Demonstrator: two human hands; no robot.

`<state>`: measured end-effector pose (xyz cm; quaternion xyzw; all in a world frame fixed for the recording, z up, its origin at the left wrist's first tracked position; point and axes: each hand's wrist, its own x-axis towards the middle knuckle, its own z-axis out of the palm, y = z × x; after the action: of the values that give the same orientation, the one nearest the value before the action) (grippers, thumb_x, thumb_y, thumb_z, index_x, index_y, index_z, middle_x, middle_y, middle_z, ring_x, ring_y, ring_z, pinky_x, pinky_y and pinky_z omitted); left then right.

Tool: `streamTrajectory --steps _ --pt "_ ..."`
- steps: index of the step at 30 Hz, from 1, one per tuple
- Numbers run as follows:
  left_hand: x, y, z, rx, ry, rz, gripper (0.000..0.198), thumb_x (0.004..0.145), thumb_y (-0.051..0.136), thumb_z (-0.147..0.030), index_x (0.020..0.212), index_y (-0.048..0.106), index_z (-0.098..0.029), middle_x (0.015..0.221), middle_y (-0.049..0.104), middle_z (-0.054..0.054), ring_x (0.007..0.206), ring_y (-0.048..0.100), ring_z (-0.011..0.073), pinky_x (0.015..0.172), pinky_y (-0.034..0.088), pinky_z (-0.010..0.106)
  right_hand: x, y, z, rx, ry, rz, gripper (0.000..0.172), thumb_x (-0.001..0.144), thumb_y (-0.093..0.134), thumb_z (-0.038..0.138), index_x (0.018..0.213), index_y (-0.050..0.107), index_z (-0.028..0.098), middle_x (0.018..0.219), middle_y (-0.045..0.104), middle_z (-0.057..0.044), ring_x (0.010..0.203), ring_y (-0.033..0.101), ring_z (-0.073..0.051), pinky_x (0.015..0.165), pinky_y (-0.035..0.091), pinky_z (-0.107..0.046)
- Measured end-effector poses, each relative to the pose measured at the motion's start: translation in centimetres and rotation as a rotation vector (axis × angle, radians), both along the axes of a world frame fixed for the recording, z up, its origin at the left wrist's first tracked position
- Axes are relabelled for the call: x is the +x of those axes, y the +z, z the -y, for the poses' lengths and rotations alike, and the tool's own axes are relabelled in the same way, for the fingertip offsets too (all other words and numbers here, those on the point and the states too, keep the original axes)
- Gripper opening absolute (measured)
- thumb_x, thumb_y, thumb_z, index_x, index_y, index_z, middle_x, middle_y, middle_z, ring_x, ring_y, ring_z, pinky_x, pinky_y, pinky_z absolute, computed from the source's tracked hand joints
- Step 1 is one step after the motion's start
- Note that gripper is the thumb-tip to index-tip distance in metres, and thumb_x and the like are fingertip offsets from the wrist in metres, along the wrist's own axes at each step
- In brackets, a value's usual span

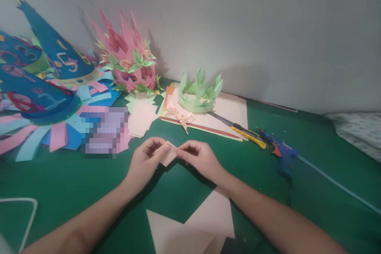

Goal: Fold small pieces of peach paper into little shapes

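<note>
A small folded piece of pale pink paper (169, 158) is held up between my two hands above the green table. My left hand (149, 154) pinches its left side, the thumb lying across the front. At the right corner, the thumb and fingertips of my right hand (198, 154) close on the same paper. Larger pale pink paper sheets (190, 232) lie below my hands, near the front edge of the view. Beyond my hands rest a folded peach paper flower (180, 116) and a green paper crown (198, 94), both on stacked coloured sheets (230, 115).
Blue cone hats (56, 47) with paper strips fill the left side. A pink and green paper crown (127, 55) stands by the wall. Pale paper pieces (141, 115) lie before it. On the right are a yellow cutter knife (248, 137) and a blue glue gun (284, 154) with its cord.
</note>
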<state>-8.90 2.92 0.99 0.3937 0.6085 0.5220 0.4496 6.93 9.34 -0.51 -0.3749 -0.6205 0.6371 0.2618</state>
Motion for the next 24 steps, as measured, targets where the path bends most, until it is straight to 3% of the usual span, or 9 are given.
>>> streamTrajectory --steps 5,9,24 --pt "-0.20 -0.41 0.12 -0.045 0.025 -0.069 0.025 0.072 0.064 -0.039 0.083 0.063 -0.017 0.082 0.066 0.004 0.074 0.059 0.0152 0.067 0.048 0.025 -0.04 0.14 0.09 -0.033 0.005 0.006 0.022 0.070 0.066 0.036 0.070 0.064 0.014 0.065 0.062 -0.001 0.053 0.049 -0.009 0.051 0.041 -0.022" --pt "-0.27 -0.52 0.16 -0.009 0.032 -0.117 0.024 0.071 0.064 -0.040 0.078 0.065 -0.017 0.081 0.068 0.005 0.074 0.062 0.0173 0.069 0.050 0.028 -0.06 0.36 0.17 -0.040 0.010 0.012 0.022 0.070 0.066 0.036 0.068 0.062 0.014 0.063 0.062 -0.001 0.052 0.050 -0.009 0.050 0.041 -0.022" --pt "-0.20 -0.35 0.15 -0.005 0.021 -0.054 0.018 0.070 0.065 -0.034 0.072 0.063 -0.017 0.072 0.064 0.001 0.069 0.058 0.0132 0.066 0.046 0.024 0.03 0.23 0.18 0.072 0.055 0.069 0.023 0.073 0.063 0.036 0.067 0.059 0.015 0.063 0.061 -0.001 0.053 0.049 -0.009 0.052 0.040 -0.022"
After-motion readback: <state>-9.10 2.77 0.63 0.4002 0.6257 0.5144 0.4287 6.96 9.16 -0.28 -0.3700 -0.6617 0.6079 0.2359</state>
